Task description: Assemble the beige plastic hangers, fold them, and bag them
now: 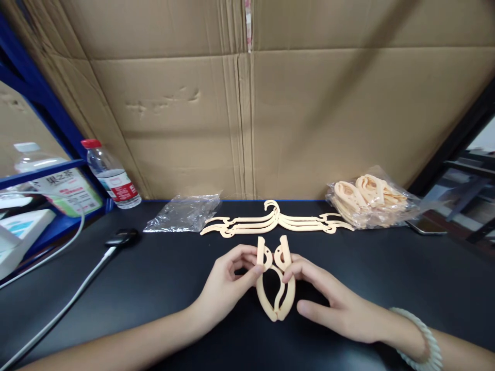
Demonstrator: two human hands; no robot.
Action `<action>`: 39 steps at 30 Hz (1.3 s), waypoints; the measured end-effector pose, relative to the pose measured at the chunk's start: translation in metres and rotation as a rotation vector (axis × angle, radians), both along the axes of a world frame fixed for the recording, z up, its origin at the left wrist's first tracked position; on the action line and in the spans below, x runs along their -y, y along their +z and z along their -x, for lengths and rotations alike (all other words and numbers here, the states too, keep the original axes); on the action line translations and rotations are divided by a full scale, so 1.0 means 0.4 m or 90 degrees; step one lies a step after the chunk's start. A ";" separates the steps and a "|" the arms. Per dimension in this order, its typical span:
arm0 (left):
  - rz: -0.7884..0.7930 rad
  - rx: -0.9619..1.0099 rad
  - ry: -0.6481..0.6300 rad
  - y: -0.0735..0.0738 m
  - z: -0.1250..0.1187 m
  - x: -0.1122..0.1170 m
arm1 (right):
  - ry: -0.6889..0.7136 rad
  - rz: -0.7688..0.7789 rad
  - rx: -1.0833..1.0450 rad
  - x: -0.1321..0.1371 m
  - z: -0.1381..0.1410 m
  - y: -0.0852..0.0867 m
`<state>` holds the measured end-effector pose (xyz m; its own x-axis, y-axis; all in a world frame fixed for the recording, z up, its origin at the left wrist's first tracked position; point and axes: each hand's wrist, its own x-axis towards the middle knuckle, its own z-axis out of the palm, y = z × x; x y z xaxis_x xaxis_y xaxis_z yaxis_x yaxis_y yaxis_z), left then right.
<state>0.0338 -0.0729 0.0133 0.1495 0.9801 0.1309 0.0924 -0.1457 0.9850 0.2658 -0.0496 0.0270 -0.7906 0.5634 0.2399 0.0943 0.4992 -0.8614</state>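
Note:
A beige plastic folding hanger (286,301), folded with its two arms side by side, is held just above or on the dark tabletop between my hands. My left hand (232,281) pinches its left arm, thumb in front and fingers behind. My right hand (328,296) has its fingers around the right arm, the index finger in front, while the thumb stands apart from the hanger. Beyond my hands, several unfolded beige hangers (255,225) lie stacked on the table, with hooks pointing away from me.
A clear bag of folded hangers (371,198) lies at the back right, by a phone (427,225). An empty plastic bag (183,212) and a red-capped bottle (114,178) are at the back left. A white cable (77,293) crosses the left side. Cardboard (185,118) walls the back.

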 end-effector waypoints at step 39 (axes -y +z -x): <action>-0.362 -0.593 -0.155 -0.006 0.037 0.022 | -0.053 -0.306 0.216 -0.058 -0.035 -0.037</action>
<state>0.0190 -0.0817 0.0108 0.6024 0.7443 0.2882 0.6672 -0.6678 0.3300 0.2796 -0.0263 0.0121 -0.8259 0.5167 0.2258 0.3796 0.8055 -0.4550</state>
